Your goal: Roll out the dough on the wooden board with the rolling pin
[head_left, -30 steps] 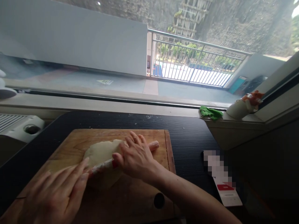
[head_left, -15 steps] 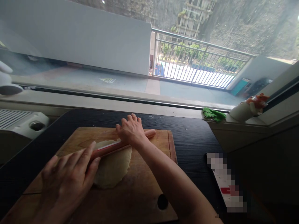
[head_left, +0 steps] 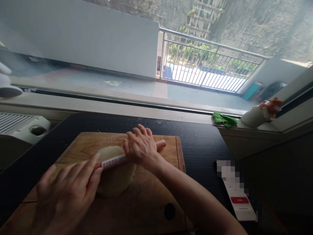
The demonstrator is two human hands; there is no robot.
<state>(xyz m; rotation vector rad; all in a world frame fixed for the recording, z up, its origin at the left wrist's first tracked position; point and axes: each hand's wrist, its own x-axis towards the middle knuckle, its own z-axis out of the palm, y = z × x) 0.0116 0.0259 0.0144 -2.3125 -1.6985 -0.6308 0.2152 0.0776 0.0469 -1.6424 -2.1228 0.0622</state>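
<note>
A wooden rolling pin with a white and red printed label lies slantwise across a flat sheet of dough. My left hand rests over the pin's near left end, the thumb on one side and the fingers on the other. Toward the pin's far right end, my right hand grips it from above with bent fingers; the pin's tip sticks out past this hand. Under the dough is a wooden cutting board with a dark round hole at its lower right. My left hand and the pin hide part of the dough.
The board sits on a black table. A phone with a partly blurred screen lies at the right edge. On the windowsill are a green cloth and a pale pot. A white radiator stands at left.
Both hands have shifted slightly toward me with the rolling pin. The pin has turned, bringing its printed label into view. More of the dough's far edge shows behind it.
</note>
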